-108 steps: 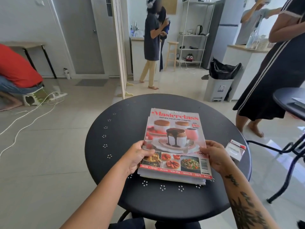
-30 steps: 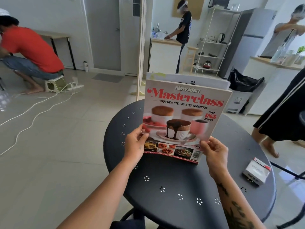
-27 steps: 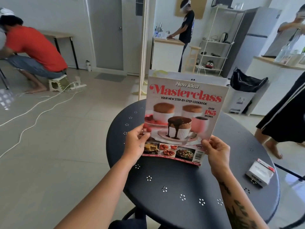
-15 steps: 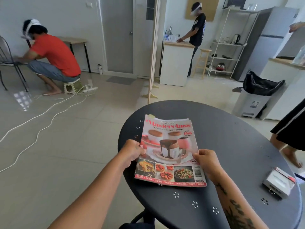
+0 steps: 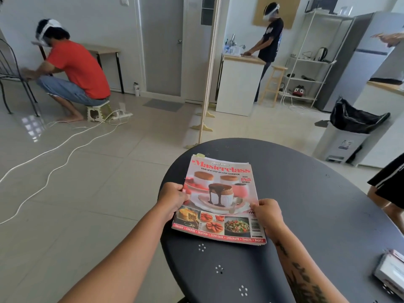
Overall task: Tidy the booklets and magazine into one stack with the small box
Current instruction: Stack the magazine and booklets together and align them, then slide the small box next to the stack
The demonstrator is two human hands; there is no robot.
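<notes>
Centre frame: magazine (image 5: 219,200) lies flat on the dark round desk (image 5: 306,204), booklet edges showing beneath it. Left hand (image 5: 172,199) grips its left edge; right hand (image 5: 267,213) grips its right edge near the barcode. Small box (image 5: 391,270) sits at lower right, well apart from the stack.

Colours and patterns, table scene

Magazine (image 5: 220,197), frame centre: pink-and-red cover, red title, brown chocolate dessert. Table (image 5: 306,215): matte black, small white dot clusters. Small box (image 5: 390,271), lower right: white, red edging. Floor: beige tiles.
</notes>
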